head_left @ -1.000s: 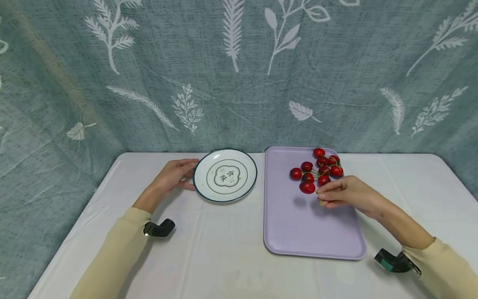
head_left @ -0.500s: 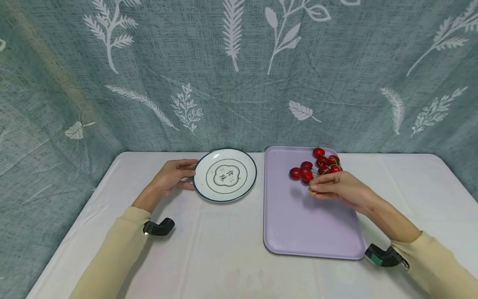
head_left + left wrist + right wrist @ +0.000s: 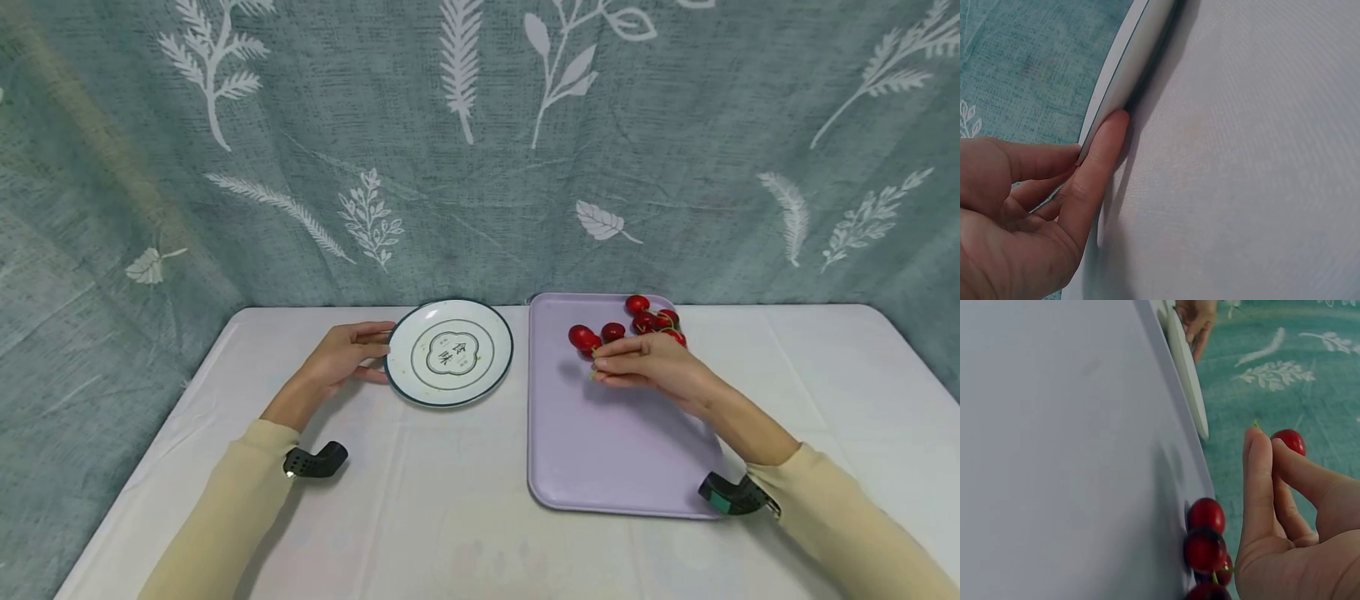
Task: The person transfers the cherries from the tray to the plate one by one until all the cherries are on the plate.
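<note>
My right hand [image 3: 656, 367] pinches a cherry [image 3: 1289, 442] between thumb and fingertips, over the lilac tray [image 3: 607, 450]. A bit of green stem [image 3: 1256, 424] pokes out past the fingertips, and the red fruit hangs beyond them. Several dark red cherries [image 3: 643, 323] with green stems lie at the tray's far end, some partly covered by this hand. To the left, my left hand [image 3: 337, 358] holds the edge of a white plate [image 3: 450, 392] with a dark blue rim. In the left wrist view one finger [image 3: 1100, 147] runs under the plate's rim [image 3: 1124, 69].
White cloth [image 3: 450, 483] covers the table around the plate and tray. Behind its far edge hangs a grey-green curtain [image 3: 480, 225] with white leaf prints. A strip of tablecloth separates plate and tray.
My right hand has moved left and slightly away from me, carrying the cherry across the cluster on the tray. The left hand keeps its place at the plate's edge.
</note>
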`<state>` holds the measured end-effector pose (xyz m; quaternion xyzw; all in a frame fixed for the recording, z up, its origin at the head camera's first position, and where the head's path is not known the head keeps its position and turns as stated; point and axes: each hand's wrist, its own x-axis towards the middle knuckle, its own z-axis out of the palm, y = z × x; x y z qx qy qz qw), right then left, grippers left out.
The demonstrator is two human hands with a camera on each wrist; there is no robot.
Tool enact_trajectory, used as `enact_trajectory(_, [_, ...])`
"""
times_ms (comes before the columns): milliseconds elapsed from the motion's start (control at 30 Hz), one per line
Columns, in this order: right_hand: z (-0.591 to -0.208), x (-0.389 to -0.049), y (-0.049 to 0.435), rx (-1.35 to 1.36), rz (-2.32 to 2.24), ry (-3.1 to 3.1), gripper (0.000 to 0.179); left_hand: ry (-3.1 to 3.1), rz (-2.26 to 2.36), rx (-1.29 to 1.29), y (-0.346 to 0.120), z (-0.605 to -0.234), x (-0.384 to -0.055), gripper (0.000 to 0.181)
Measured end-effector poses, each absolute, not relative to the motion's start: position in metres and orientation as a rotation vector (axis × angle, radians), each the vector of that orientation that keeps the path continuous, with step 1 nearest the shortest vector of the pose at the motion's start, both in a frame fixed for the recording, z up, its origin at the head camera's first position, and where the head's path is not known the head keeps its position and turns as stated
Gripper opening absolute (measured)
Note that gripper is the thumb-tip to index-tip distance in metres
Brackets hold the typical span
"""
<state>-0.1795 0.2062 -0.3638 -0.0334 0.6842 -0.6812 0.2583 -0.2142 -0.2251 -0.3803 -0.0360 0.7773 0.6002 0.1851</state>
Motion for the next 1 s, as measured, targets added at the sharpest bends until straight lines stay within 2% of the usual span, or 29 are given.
enact_trajectory(433, [-0.382, -0.189, 0.173, -0.132, -1.843, 1.821, 0.039, 2.176, 1.704, -0.099, -0.225, -0.384, -0.214, 0.052])
enact_trajectory(1000, [-0.368, -0.217, 0.139, -0.090, -1.791, 1.895, 0.036, 2.188, 1.690, -0.077, -0.230, -0.383, -0.213, 0.052])
